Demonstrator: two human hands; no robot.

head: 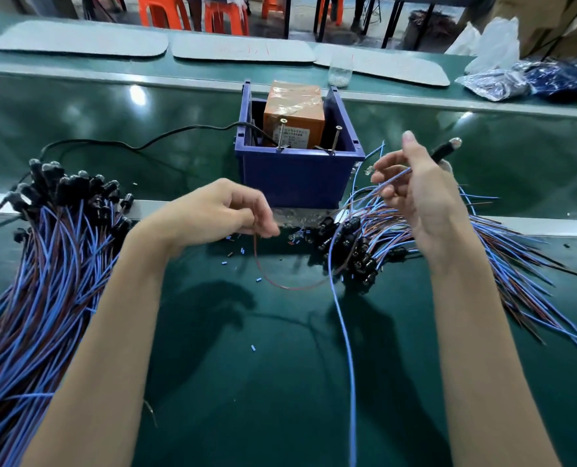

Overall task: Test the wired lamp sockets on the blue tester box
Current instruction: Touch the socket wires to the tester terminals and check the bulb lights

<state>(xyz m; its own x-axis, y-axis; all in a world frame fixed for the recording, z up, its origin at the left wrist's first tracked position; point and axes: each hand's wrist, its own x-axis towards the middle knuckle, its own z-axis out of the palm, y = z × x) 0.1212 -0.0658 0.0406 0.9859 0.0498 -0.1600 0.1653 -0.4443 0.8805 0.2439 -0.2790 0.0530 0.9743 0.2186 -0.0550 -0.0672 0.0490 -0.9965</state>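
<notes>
In the head view, we hold one wired socket in the right hand, right of the blue tester box; its fingers pinch the blue lead. The left hand, in front of the box, closes its fingers on the thin red lead. We judge the task mid-batch: one pile lies left of the box, another lies right. Which pile is tested we cannot tell. The contact screws stand untouched.
</notes>
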